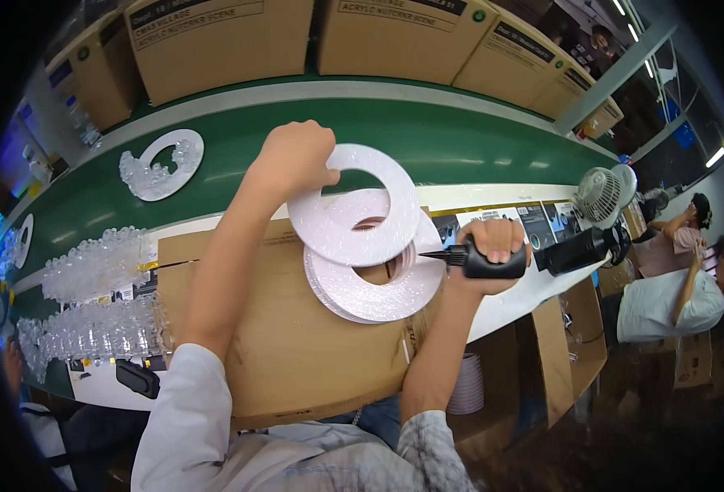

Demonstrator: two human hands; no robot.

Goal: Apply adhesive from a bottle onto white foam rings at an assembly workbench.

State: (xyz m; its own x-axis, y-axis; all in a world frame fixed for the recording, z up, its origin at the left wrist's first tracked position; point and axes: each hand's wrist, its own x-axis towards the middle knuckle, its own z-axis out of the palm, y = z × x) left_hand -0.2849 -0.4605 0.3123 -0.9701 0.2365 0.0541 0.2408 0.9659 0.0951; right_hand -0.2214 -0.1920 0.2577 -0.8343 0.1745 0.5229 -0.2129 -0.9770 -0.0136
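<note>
My left hand (296,160) grips the left edge of a flat white glittery ring (404,201). That ring is held tilted over a stack of similar rings (378,302), covering part of it. The stack rests on a brown cardboard sheet (280,353) in front of me. My right hand (500,236) is wrapped around a black squeeze bottle (493,266). Its thin pointed nozzle aims left, close to the right side of the stack. Whether the nozzle tip touches a ring I cannot tell.
Left of the cardboard lie rows of clear plastic pieces (99,266) and a small black object (138,377). A ring partly covered with clear pieces (191,164) lies on the green surface. A fan (600,195) and a black cylinder (575,250) are at right. Cartons (222,49) line the back.
</note>
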